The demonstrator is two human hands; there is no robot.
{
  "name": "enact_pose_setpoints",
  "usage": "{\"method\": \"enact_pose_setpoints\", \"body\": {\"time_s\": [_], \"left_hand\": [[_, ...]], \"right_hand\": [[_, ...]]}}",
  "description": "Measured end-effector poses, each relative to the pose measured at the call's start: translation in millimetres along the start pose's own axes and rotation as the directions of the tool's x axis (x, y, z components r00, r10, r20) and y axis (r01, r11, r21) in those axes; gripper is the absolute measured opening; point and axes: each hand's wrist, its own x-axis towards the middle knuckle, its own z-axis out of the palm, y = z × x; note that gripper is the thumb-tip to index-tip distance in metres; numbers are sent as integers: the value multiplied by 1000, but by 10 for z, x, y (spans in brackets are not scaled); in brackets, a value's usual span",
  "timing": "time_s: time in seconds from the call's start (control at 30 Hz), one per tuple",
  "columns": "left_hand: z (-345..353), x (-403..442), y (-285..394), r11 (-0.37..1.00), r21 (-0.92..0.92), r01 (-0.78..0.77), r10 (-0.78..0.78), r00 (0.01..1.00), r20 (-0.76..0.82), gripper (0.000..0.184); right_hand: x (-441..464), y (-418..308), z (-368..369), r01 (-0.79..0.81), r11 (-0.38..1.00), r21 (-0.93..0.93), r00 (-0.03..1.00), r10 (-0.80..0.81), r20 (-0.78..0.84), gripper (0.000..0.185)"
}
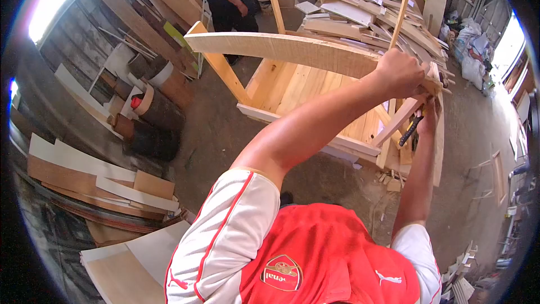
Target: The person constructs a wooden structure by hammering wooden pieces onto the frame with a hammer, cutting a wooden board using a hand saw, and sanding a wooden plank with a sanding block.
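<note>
My left hand (400, 71) reaches across and is closed at the right end of a curved wooden board (287, 48), which forms the near top rail of a wooden frame. Just below it, my right hand (430, 117) is closed beside a wooden post. A tool with a black ribbed handle (410, 131) sticks out from the right hand; its other end is hidden. Light planks make up the frame's panelled base (301, 90). A slanted post (216, 67) carries the board's left end.
Stacked wood offcuts (365, 17) lie behind the frame. Another person (228, 0) stands at the back left. Dark drums (154, 112) and leaning boards line the left side. Filled bags (472, 50) are at the right, and wood scraps (394, 183) lie on the floor nearby.
</note>
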Motion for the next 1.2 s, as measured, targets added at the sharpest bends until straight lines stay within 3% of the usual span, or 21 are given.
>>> {"method": "enact_pose_setpoints", "body": {"time_s": [0.2,0.33,0.43,0.5,0.57,0.63,0.77,0.9,1.0,1.13,1.2], "left_hand": [[96,14,70,999,35,12,-8,995,-104,62],[29,193,15,999,-32,-29,28,999,-36,73],[26,294,-84,982,-143,-121,101,985,-138,80],[36,430,-126,982,-113,-153,158,987,31,87],[196,567,-186,960,-176,-219,233,970,62,90],[119,592,-155,955,-222,-195,225,967,117,93],[108,660,-125,966,-191,-175,211,960,184,98],[11,780,-52,984,-112,-136,165,935,314,93],[40,855,-56,977,-171,-129,181,923,340,82],[215,931,-150,920,-376,-109,235,922,309,75],[192,923,-141,925,-375,-64,200,921,335,75]], "right_hand": [[-6,-38,33,-16,1000,5,1000,16,13,48],[32,141,-66,-45,997,63,999,44,17,45],[-8,137,-5,-43,998,48,992,48,-113,40],[-81,-53,159,-28,999,43,993,33,-114,39],[-75,-148,178,78,997,5,997,-78,19,40],[-90,-161,197,4,1000,26,999,-3,-34,43],[-81,-282,270,23,999,38,1000,-23,6,51],[-85,-298,282,14,999,45,1000,-15,17,59],[-89,-362,252,-48,999,2,998,48,43,71],[-79,-304,239,5,998,59,998,-8,56,66],[-77,-345,265,26,998,60,997,-30,69,65]]}}
